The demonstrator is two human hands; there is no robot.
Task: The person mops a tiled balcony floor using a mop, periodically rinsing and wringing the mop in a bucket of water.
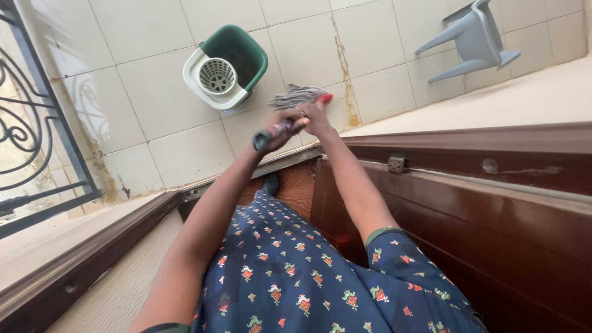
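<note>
A grey plastic chair [475,40] is lying tipped over on the pale tiled floor [154,98] at the upper right, well apart from the work, and a black wrought-iron grille [28,123] is running down the left edge. A dark brown wooden door [493,203] is standing open on the right, its metal hinge plate [398,163] showing on the top edge, and the door frame's threshold [203,190] is crossing beneath the outstretched arms. Nothing is lying between the hands and the mop. The left hand [285,126] is wrapping closed around the dark upper end of the mop handle [271,134], and the right hand [316,118] is gripping the same handle just beyond it, the two hands touching. The mop head [299,95], grey strings on a red holder, is resting on the tiles just past the hands, near a rust-coloured stain. Just beside the mop head, to its left, a green mop bucket [243,52] is standing upright with a white wringer basket [217,75] seated in its near end; the bucket's inside is looking dark, and whether it holds water cannot be told. The person's dark blue flowered dress [296,277] is filling the lower middle.
</note>
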